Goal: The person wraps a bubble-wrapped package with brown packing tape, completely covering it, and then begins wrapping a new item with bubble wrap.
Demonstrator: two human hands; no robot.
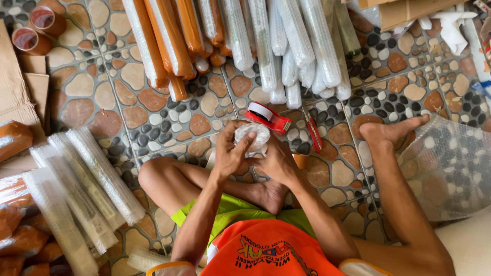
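Left hand point(231, 153) and right hand point(276, 162) clasp wrapped roll end point(251, 135) — tape dispenser point(268, 117) just beyond.

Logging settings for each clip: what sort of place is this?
Probably an informal home packing spot, worked from a pebble-pattern tiled floor. Piles of bubble-wrapped rolls, a red tape dispenser and cardboard lie around. Both hands, left hand and right hand, hold a wrapped bundle.
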